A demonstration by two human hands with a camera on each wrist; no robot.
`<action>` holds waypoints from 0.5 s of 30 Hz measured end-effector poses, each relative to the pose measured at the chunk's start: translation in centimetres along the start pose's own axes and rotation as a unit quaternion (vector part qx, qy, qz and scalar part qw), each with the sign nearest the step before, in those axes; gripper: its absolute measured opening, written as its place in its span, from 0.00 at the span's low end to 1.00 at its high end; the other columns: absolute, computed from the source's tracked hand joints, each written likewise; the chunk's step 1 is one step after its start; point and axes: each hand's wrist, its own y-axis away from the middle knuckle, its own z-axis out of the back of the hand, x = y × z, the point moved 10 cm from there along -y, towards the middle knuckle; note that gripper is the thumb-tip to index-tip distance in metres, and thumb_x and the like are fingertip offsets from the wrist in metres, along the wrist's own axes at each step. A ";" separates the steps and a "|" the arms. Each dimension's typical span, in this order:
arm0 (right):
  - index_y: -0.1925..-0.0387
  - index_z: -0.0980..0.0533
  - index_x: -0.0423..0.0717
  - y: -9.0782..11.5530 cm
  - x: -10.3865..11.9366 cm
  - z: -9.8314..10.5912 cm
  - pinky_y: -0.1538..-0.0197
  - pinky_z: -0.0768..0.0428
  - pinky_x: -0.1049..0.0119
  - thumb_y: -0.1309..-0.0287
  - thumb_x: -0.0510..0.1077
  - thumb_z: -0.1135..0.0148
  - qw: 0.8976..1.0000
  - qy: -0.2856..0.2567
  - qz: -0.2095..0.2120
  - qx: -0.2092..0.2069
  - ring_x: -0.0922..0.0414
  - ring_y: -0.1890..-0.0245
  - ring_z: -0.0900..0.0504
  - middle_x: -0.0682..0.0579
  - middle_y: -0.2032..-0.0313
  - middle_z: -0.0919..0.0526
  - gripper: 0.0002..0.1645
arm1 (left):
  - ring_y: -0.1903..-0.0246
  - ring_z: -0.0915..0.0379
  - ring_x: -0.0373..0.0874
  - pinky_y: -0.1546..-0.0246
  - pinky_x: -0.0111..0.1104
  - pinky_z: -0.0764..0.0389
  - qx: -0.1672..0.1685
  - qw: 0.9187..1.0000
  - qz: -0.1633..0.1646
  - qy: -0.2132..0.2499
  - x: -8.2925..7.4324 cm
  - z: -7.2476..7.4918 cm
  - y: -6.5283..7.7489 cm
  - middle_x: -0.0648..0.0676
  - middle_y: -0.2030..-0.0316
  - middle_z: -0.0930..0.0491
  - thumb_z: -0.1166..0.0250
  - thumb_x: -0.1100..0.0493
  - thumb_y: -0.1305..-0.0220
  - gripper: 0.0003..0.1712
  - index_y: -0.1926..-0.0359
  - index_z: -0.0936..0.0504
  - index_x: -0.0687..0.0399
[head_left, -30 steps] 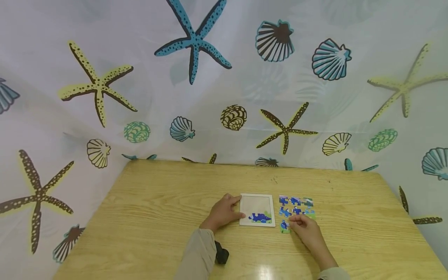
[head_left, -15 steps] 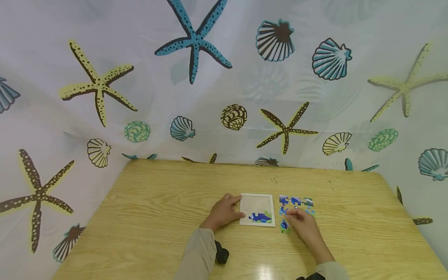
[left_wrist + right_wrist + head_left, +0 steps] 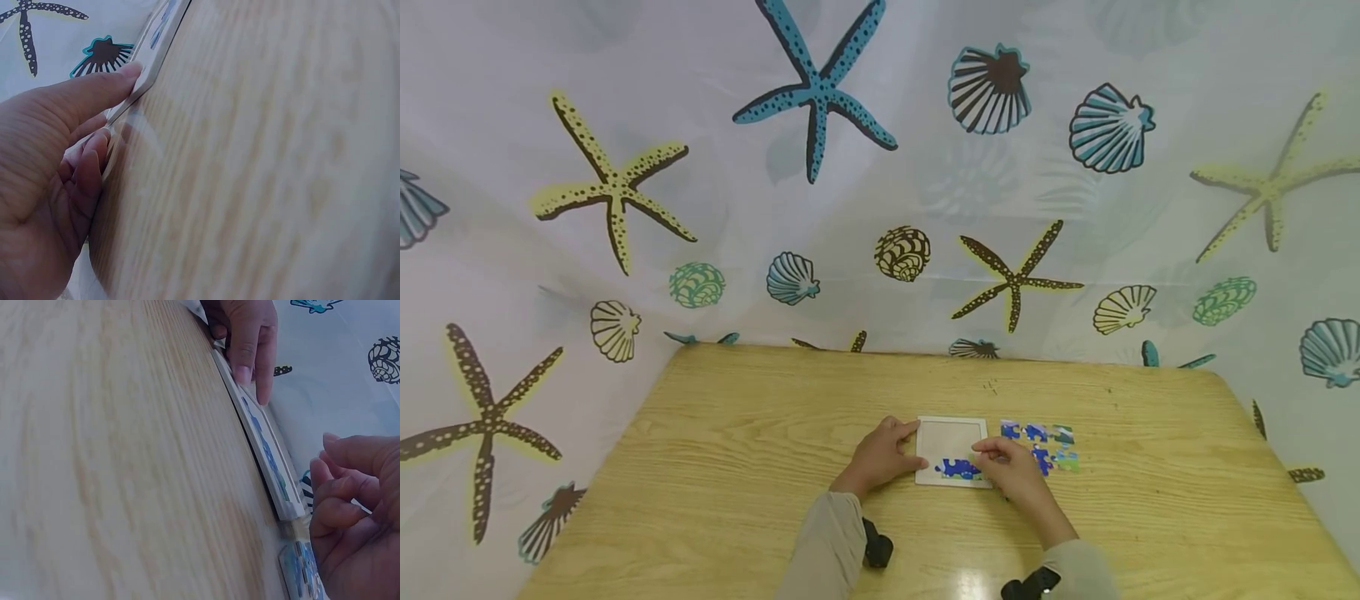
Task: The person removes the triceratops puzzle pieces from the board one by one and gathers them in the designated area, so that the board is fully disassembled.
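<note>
My left hand (image 3: 880,454) grips the left edge of a square, white-rimmed puzzle tray (image 3: 930,482). In the left wrist view its thumb (image 3: 100,94) lies on the rim, the other fingers curled beside it. Joined blue pieces (image 3: 955,468) fill part of the tray's lower side. Over the right rim is my right hand (image 3: 1011,471), thumb and index finger pinched together; the puzzle piece between them is mostly hidden. In the right wrist view that hand (image 3: 359,500) appears curled beside the tray (image 3: 265,456). Several loose puzzle pieces (image 3: 1037,432) lie right of the tray, some covered by this hand.
The pale wooden table (image 3: 760,417) carries the tray and pieces. A white curtain (image 3: 850,200) printed with starfish and shells hangs behind and at both sides. Black wrist devices (image 3: 877,546) sit at both sleeves.
My right hand has moved left from the loose pieces to above the tray's right rim, its fingertips still pinched. The left hand stays on the tray's left edge.
</note>
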 end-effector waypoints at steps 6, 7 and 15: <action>0.59 0.21 0.37 -0.2 0.5 -1.9 0.69 0.29 0.68 0.43 0.38 0.36 0.999 -0.005 0.007 0.031 0.58 0.71 0.28 0.50 0.67 0.24 0.11 | 0.76 0.41 0.38 0.74 0.30 0.39 0.000 1.000 0.006 -0.004 0.3 -0.1 -0.1 0.48 0.69 0.37 0.28 0.47 0.48 0.42 0.34 0.31 0.55; 0.58 0.21 0.36 0.1 1.1 -2.1 0.69 0.29 0.68 0.43 0.37 0.36 0.999 -0.005 0.009 0.037 0.58 0.72 0.29 0.49 0.68 0.24 0.11 | 0.76 0.41 0.38 0.74 0.30 0.39 -0.001 1.000 0.005 -0.006 0.3 -0.1 -0.1 0.48 0.69 0.37 0.28 0.46 0.48 0.42 0.34 0.31 0.55; 0.60 0.21 0.38 -0.6 0.7 -3.9 0.74 0.33 0.70 0.49 0.34 0.33 0.998 0.024 0.037 0.047 0.60 0.78 0.33 0.54 0.76 0.27 0.11 | 0.77 0.40 0.38 0.74 0.30 0.39 -0.001 1.000 0.002 -0.009 0.3 -0.2 -0.2 0.48 0.70 0.37 0.29 0.47 0.47 0.41 0.34 0.31 0.54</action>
